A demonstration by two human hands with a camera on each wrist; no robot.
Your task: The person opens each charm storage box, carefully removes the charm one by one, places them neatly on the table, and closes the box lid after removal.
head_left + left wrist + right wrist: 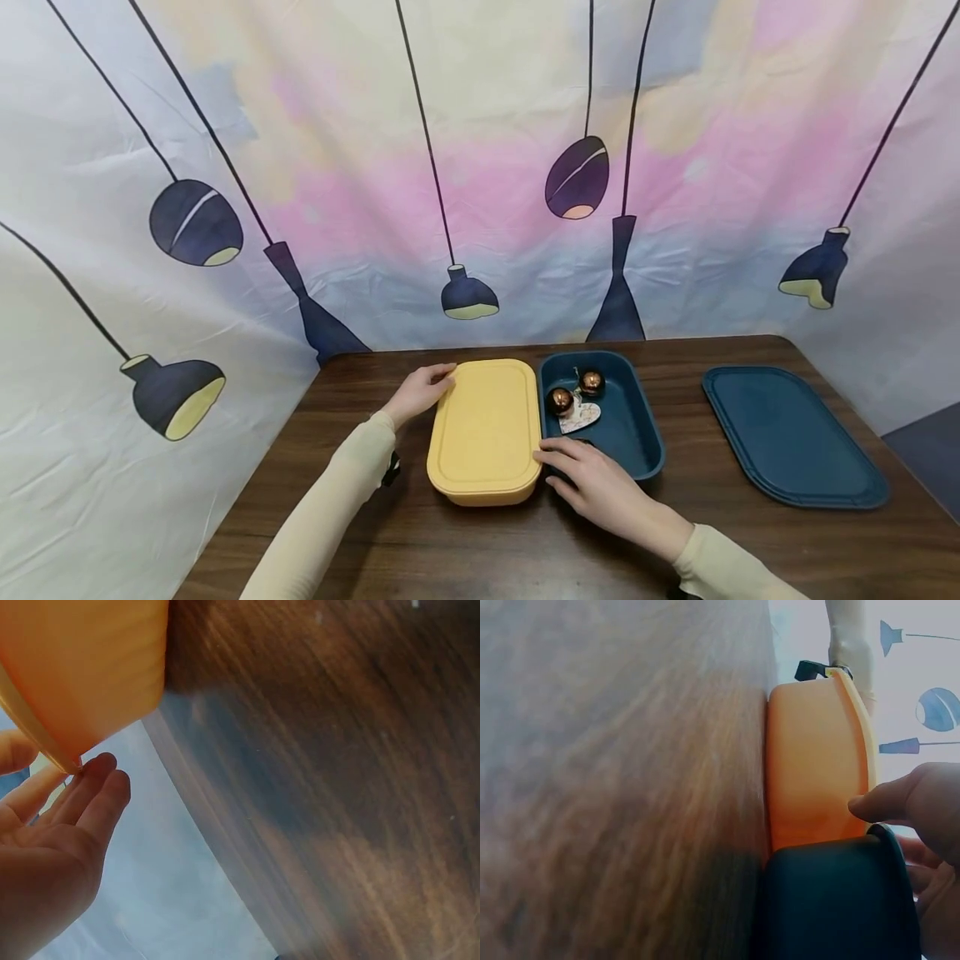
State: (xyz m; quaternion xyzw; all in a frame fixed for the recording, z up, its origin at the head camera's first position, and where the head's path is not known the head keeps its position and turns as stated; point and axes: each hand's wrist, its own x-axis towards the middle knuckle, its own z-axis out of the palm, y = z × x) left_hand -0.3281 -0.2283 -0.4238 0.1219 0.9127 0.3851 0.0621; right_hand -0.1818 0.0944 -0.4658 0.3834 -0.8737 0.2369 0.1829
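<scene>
A yellow lidded box (487, 429) stands at the middle of the table, its lid on top. My left hand (420, 392) is at its far left corner; in the left wrist view the fingertips (101, 769) touch the lid's rim, the fingers fairly straight. My right hand (600, 492) reaches over the near end of an uncovered dark blue box (637, 425), its fingertips at the yellow lid's right edge. The right thumb (862, 806) lies against that edge. Inside the blue box are two shiny copper balls (592, 382) and a patterned heart-shaped piece (581, 417).
A flat dark blue lid (795, 437) lies apart on the right side of the brown wooden table (480, 550). Behind the table hangs a cloth (510, 208) printed with lamps. The two boxes stand side by side.
</scene>
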